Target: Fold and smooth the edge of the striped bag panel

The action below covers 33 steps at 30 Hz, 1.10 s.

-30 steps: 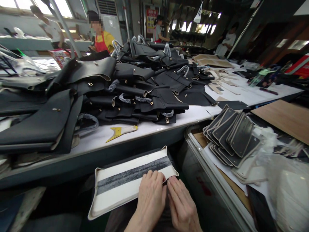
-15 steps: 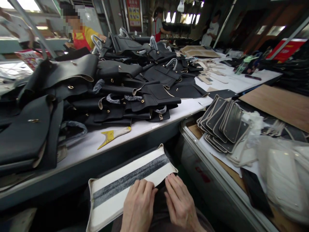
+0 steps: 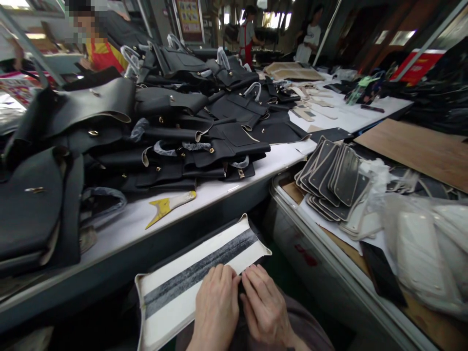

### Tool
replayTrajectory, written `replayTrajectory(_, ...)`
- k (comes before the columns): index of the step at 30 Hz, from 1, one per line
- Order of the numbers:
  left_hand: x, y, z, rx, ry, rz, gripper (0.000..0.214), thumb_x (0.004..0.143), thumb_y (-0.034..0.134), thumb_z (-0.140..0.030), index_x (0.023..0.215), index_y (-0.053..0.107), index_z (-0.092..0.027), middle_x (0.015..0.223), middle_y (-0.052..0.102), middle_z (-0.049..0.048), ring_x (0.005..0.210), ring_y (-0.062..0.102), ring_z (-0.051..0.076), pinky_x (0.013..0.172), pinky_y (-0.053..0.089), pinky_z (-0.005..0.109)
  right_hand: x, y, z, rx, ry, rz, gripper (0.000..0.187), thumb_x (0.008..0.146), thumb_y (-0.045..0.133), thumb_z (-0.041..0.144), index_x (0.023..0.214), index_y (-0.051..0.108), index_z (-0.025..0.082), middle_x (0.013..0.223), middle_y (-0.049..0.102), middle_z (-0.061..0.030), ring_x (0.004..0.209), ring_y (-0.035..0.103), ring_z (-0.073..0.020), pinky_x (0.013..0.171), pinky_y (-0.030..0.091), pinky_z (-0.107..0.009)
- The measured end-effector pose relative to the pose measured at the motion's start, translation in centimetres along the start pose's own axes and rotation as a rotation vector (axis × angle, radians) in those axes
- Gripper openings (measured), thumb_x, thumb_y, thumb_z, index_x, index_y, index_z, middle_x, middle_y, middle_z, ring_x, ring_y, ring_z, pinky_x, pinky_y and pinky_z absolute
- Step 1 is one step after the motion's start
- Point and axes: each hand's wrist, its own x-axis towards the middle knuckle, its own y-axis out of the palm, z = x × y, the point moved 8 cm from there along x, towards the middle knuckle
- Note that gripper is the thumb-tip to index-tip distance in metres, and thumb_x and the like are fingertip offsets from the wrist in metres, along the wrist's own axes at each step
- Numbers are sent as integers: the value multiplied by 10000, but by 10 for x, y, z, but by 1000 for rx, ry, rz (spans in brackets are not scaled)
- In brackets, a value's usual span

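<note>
A long white panel (image 3: pixel 171 297) with a dark grey stripe down its middle lies across my lap, below the table's front edge. My left hand (image 3: pixel 215 307) presses on the panel's near edge with its fingers together. My right hand (image 3: pixel 263 304) sits right beside it, fingers curled and pressed onto the same edge near the panel's right end. The fingertips of both hands almost touch. What lies under the fingers is hidden.
A big heap of black leather bag parts (image 3: pixel 175 126) covers the white table (image 3: pixel 256 175); a yellow-and-white scraper (image 3: pixel 170 203) lies near its front edge. At right, stacked black pieces (image 3: pixel 334 178) and plastic bags (image 3: pixel 427 248) fill a metal-rimmed cart. Other people work at the back.
Both hands have slid slightly left along the panel's near edge and drawn closer together. The view has shifted a little to the right and down.
</note>
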Motion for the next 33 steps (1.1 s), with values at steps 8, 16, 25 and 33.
replayTrajectory(8,-40,-20,22,-95,120,-324,122,943,471,-151,1042,519,-203,899,594,27,832,578,191,753,457,312,3,-3,5,-31,-1,-4,429,836,520,59,1261,553,13,1209,599,-200,1230,493,-310,979,529,-489)
replayTrajectory(16,-63,-26,35,53,153,-358,89,922,555,-197,1004,570,-229,916,617,7,852,552,201,756,380,337,2,2,6,-29,8,14,417,859,512,58,1272,543,5,1228,577,-205,1247,470,-314,984,515,-502)
replayTrajectory(25,-68,-22,49,-100,135,-320,79,970,479,-198,956,548,-233,900,605,-11,850,569,169,770,414,290,-2,3,6,-16,14,5,404,874,510,55,1273,541,-5,1244,557,-213,1245,468,-316,986,505,-518)
replayTrajectory(33,-64,-25,49,-100,86,-355,158,981,463,-237,843,536,-219,824,579,-5,787,543,172,742,388,306,-1,3,13,40,17,3,431,873,512,48,1302,524,5,1250,556,-203,1256,463,-303,1016,486,-520)
